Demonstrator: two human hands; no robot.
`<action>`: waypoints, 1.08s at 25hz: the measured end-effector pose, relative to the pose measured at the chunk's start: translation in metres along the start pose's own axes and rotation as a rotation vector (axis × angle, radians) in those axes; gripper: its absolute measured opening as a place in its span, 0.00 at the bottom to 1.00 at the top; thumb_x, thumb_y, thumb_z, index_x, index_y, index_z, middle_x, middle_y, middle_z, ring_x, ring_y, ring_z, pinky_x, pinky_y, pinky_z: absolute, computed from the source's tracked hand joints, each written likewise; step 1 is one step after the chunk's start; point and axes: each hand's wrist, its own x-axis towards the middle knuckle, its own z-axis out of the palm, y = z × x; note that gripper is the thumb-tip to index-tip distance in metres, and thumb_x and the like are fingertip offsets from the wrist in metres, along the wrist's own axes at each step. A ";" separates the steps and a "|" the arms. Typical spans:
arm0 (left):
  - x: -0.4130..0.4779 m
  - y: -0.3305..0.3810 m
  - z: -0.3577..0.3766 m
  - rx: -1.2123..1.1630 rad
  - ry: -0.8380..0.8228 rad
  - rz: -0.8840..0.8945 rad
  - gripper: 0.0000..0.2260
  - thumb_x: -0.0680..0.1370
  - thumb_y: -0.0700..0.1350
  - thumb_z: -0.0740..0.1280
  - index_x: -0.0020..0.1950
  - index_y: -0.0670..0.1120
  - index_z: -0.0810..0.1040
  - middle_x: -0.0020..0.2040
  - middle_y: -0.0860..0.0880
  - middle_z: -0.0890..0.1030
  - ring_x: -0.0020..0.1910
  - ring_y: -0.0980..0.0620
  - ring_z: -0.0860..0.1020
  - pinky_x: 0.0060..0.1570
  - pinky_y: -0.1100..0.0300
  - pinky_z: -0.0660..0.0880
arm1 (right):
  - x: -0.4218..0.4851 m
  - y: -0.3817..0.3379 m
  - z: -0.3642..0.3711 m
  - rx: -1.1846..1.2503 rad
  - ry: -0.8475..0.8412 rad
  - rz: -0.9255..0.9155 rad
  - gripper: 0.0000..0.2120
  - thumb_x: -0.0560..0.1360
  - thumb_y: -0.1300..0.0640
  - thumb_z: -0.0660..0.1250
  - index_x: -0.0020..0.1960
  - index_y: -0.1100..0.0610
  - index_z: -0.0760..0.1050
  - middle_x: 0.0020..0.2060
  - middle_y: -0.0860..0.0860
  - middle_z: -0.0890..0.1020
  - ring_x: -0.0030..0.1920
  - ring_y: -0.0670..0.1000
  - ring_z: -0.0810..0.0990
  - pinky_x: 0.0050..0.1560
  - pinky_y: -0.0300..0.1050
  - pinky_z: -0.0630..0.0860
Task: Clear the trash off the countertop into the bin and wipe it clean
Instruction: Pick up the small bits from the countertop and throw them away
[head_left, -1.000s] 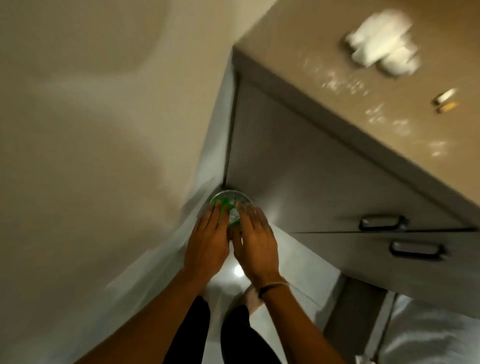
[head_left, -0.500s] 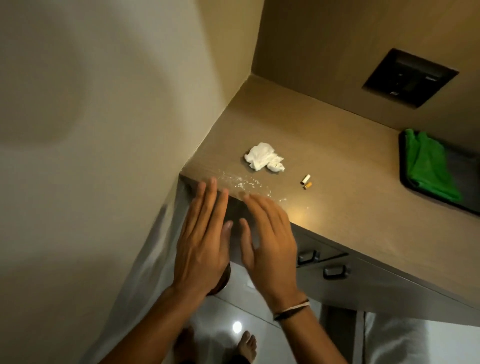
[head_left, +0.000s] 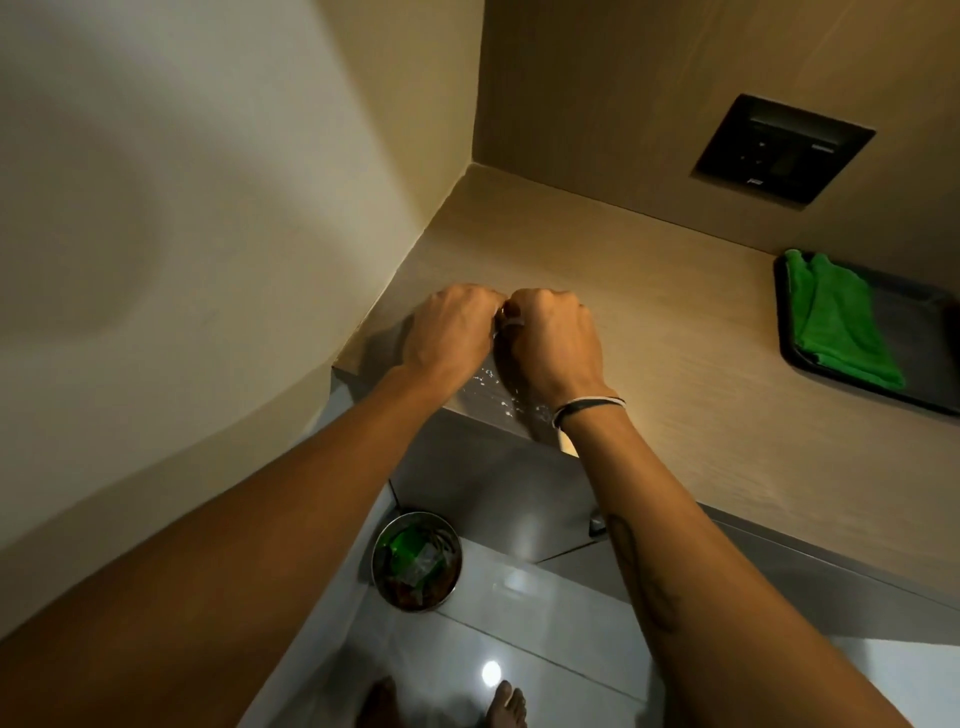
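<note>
My left hand (head_left: 449, 330) and my right hand (head_left: 553, 345) rest knuckles-up, side by side, on the beige countertop (head_left: 675, 395) near its left corner. Both are curled closed. A sliver of the white crumpled tissue (head_left: 510, 323) shows between them; the rest is hidden under the fingers. The small cigarette butts are out of sight beneath my right hand. White crumbs (head_left: 488, 382) lie scattered by the front edge between my wrists. On the floor below stands a round steel bin (head_left: 415, 561) holding green and clear wrappers.
A green cloth (head_left: 836, 322) lies on a black tray (head_left: 919, 332) at the right of the counter. A dark socket panel (head_left: 784, 148) sits in the back wall. A cream wall closes the left side. Grey drawers run under the counter, and bare feet stand on glossy tiles.
The view rose from the floor bin to the countertop. Both hands went from flat and open over the bin up onto the counter and curled closed over the tissue.
</note>
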 end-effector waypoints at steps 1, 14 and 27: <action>-0.002 0.000 -0.003 -0.018 0.031 0.002 0.06 0.82 0.41 0.72 0.55 0.47 0.88 0.50 0.45 0.89 0.48 0.43 0.86 0.42 0.56 0.78 | -0.001 -0.001 0.000 -0.003 0.025 -0.012 0.06 0.79 0.63 0.66 0.50 0.59 0.82 0.45 0.60 0.86 0.46 0.65 0.85 0.41 0.52 0.79; -0.306 -0.071 0.103 -0.359 0.127 -0.550 0.08 0.82 0.35 0.71 0.57 0.35 0.88 0.54 0.39 0.89 0.51 0.41 0.88 0.54 0.52 0.86 | -0.237 -0.018 0.187 0.424 -0.382 0.032 0.12 0.80 0.59 0.74 0.63 0.58 0.85 0.60 0.55 0.87 0.57 0.56 0.88 0.60 0.53 0.85; -0.286 -0.179 0.343 -0.172 -0.496 -0.522 0.20 0.86 0.50 0.65 0.77 0.48 0.74 0.71 0.42 0.81 0.68 0.40 0.81 0.69 0.44 0.79 | -0.213 0.036 0.419 0.163 -0.631 0.105 0.16 0.84 0.55 0.66 0.71 0.57 0.77 0.63 0.59 0.84 0.63 0.60 0.83 0.68 0.55 0.80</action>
